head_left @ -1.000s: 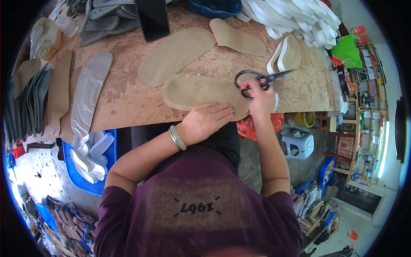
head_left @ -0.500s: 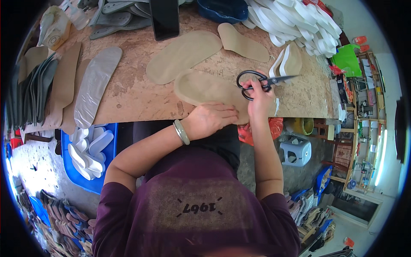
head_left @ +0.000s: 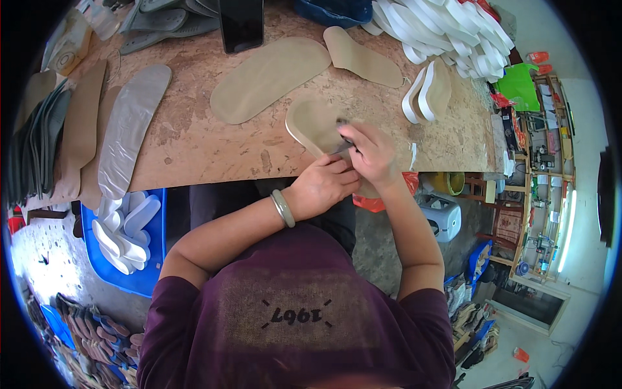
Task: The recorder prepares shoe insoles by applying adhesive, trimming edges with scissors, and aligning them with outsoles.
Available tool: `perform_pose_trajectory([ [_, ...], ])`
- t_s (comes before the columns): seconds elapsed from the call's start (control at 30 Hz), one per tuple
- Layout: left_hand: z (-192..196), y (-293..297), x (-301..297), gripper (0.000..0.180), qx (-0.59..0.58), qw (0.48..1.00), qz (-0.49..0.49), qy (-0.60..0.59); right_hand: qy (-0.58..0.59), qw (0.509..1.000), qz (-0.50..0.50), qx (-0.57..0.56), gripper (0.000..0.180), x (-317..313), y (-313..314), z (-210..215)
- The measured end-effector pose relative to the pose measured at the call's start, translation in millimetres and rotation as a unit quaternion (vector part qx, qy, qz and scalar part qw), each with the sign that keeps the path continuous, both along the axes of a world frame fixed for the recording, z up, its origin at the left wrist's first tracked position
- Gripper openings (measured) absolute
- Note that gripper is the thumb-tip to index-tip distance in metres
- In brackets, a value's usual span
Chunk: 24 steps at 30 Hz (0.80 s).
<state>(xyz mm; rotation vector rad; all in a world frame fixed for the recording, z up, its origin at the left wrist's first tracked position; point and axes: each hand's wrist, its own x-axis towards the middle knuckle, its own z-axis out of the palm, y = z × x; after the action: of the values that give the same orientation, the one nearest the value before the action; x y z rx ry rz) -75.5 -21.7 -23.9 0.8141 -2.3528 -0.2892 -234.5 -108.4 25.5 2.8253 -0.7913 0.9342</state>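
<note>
A beige insole (head_left: 311, 120) with a pale rim lies at the table's near edge. My left hand (head_left: 322, 188) grips its near side, fingers bent over the edge; a bangle is on that wrist. My right hand (head_left: 374, 155) is closed on a pair of black scissors (head_left: 345, 137), whose blades point left and down toward my left fingers at the insole's edge. The hands nearly touch, and the blade tips are partly hidden between them. Beyond lie a flat beige sole-shaped piece (head_left: 271, 79) and a shorter curved beige piece (head_left: 363, 57).
A silvery film-covered insole (head_left: 134, 129) lies left, beside a stack of dark insoles (head_left: 40, 149). White soles (head_left: 447, 35) are heaped at the back right, near two white-edged pieces (head_left: 427, 92). A phone (head_left: 241, 24) stands at the back. Below is a blue bin (head_left: 157, 227) of white pieces.
My right hand has brought the scissors left and down to the insole's edge, their blades turning from rightward to leftward. The insole has turned and shifted right; the view has moved slightly.
</note>
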Motion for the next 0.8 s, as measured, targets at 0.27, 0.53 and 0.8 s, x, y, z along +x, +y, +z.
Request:
perform_pose_trajectory([
  [0.27, -5.5, 4.8, 5.2, 0.023, -0.022, 0.998, 0.003, 0.061, -0.421, 0.835, -0.114, 0.336, 0.019, -16.8, -4.8, 16.5],
  [0.53, -4.0, -0.6, 3.9, 0.017, -0.014, 0.997, -0.007, 0.075, -0.102, 0.986, -0.091, 0.1, 0.011, 10.5, -18.8, 2.0],
  [0.8, -8.8, 0.0, 7.3, 0.015, -0.026, 0.997, 0.005, 0.068, -0.273, 0.884, -0.089, 0.368, 0.022, 11.3, 18.7, 13.7],
])
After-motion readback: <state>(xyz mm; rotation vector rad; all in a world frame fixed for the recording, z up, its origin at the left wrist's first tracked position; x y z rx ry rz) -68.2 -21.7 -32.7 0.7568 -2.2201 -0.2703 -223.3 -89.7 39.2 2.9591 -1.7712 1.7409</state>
